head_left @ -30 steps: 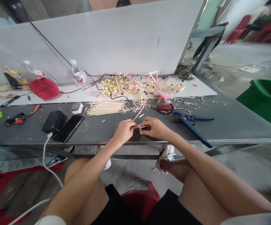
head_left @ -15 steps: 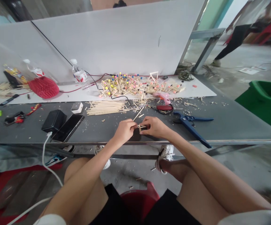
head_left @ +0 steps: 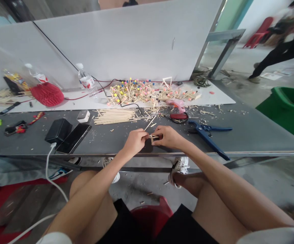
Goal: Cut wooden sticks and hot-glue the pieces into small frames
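Observation:
Close to the table's front edge, my left hand and my right hand meet around a small frame of pale wooden sticks. The thumb and fingers of my right hand pinch its right side. My left fingertips are closed at its left end, and a thin wooden stick slants up and away from them. Part of the frame is hidden by my fingers. Beyond my hands lies a bundle of straight wooden sticks, with a heap of stick pieces with coloured balls behind it.
Blue-handled cutters, a red-handled tool and a pink glue gun lie to the right. A phone, a black box and a white cube are on the left. A green bin stands beyond the table's right end.
My hands and the small stick frame stay almost in place. In the background, a walking person has moved to the right, uncovering a red chair.

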A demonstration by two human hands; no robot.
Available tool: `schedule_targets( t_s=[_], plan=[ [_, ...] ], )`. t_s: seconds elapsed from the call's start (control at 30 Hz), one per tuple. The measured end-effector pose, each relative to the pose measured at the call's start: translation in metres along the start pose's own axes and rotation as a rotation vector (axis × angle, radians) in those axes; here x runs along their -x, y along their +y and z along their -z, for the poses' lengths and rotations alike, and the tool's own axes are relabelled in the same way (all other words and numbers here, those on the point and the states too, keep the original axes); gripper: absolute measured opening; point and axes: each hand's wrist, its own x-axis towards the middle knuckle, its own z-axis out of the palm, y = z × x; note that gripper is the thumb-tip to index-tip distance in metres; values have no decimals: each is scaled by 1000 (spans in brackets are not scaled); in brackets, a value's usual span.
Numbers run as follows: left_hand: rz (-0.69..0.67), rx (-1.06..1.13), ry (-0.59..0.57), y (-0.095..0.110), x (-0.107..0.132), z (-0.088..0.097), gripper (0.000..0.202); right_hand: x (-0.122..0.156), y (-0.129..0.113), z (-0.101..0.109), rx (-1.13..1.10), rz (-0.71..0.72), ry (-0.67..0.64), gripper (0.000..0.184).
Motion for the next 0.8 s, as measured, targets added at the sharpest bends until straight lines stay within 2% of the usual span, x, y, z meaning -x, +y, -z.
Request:
schedule_targets(
  t_s=[0.8],
  plan=[
    [7,-8,-2,0,0,-1,22,0,1,-1,24,8,5,20]
  ],
)
